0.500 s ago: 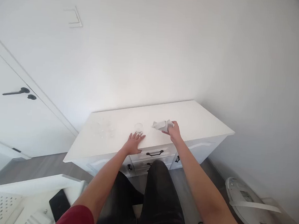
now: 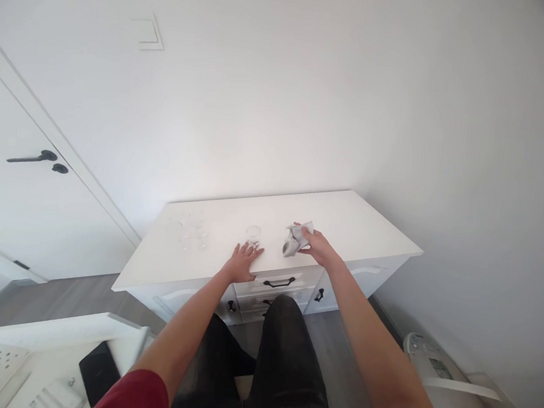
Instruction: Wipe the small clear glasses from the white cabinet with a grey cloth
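Observation:
A clear glass (image 2: 253,233) stands near the front middle of the white cabinet top. My left hand (image 2: 242,263) lies flat at the front edge, fingers spread, with the fingertips at the glass's near side; whether they press on it I cannot tell. To the right, my right hand (image 2: 320,246) grips a crumpled pale grey cloth (image 2: 302,233) just above the top. The cloth is bunched, and a darker round fold shows at its lower left. Several more clear glass pieces (image 2: 192,230) sit on the left part of the top, their outlines faint.
The white cabinet (image 2: 347,217) stands against the wall, with black drawer handles (image 2: 279,282) on its front. A door with a black handle (image 2: 33,158) is at left. A white shelf unit (image 2: 74,333) holding a black object is lower left; a white appliance (image 2: 446,384) is lower right.
My right hand has turned and drawn the cloth a little toward me, so the cloth now hangs more bunched and downward. My left hand stays at the glass. The view has shifted slightly.

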The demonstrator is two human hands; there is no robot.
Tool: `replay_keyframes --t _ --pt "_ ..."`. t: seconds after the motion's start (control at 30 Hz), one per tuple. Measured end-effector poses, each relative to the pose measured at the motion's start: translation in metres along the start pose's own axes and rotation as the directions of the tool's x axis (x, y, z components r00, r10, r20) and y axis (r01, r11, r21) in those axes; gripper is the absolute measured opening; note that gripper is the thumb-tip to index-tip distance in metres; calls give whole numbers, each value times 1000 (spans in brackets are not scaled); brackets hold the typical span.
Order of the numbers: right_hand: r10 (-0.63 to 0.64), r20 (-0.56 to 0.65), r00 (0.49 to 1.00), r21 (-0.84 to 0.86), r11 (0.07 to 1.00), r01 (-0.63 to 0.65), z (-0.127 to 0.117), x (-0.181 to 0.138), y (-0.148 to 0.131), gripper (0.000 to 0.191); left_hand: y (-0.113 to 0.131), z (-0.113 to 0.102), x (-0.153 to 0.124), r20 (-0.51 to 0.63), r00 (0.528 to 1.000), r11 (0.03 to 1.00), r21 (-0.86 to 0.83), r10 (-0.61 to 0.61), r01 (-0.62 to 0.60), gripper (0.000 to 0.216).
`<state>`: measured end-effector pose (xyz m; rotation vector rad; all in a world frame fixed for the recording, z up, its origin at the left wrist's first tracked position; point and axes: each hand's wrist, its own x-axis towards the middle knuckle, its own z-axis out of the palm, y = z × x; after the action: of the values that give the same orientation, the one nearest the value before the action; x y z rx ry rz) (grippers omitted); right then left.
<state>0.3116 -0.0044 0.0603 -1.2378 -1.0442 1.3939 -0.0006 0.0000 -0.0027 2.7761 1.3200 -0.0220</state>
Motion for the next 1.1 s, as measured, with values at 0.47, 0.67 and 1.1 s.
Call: replay_keyframes --t 0.47,0.67,1.1 --pt "63 -66 996 89 994 -57 2 -25 -33 31 -1 0 -2 -4 1000 1000 -24 -1 1 109" --pt "68 -393 917 -88 990 -111 14 -31 -43 34 0 0 -2 1 1000 999 -37 -1 1 108" --pt "-315 548 775 -806 47 589 154 -34 -42 36 -2 1 -1 6 1000 999 -31 -21 21 101"
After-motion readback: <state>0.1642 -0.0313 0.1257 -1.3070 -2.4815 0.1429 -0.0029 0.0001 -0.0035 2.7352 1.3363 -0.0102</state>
